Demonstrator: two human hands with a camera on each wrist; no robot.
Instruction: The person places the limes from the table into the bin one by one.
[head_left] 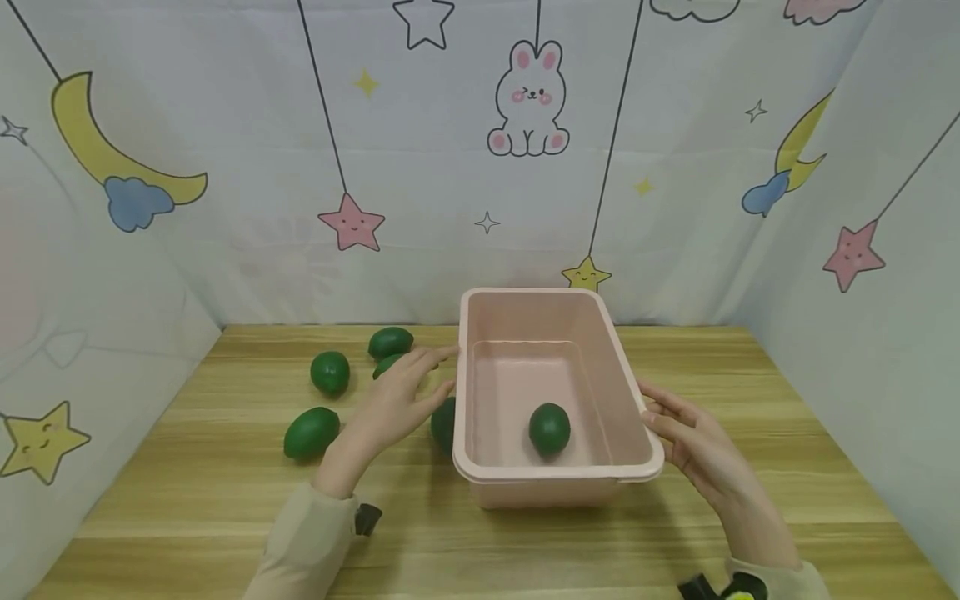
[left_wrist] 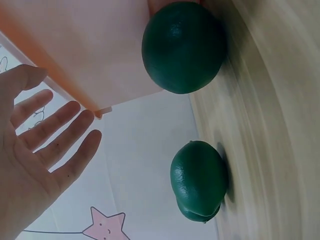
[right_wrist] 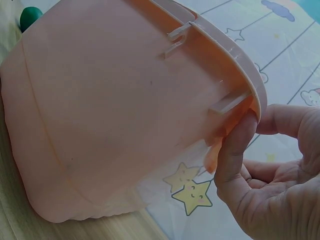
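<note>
A pink plastic bin (head_left: 555,475) stands on the table with one green lime (head_left: 550,430) inside it. My right hand (head_left: 697,442) pinches the bin's right rim between thumb and fingers, as the right wrist view also shows. On the other side my left hand (head_left: 393,404) has its fingers extended at the left rim; whether they touch it I cannot tell. Below that hand, a lime (left_wrist: 185,47) lies close against the bin's left wall. Farther back are two more limes, one (head_left: 391,342) behind another (head_left: 386,364) that the left hand partly covers.
Left of my left hand lie two other limes, one farther back (head_left: 330,372) and one nearer (head_left: 311,434). The wooden table (head_left: 180,508) ends at a white curtain (head_left: 262,167) printed with stars, moons and a rabbit, which also encloses both sides.
</note>
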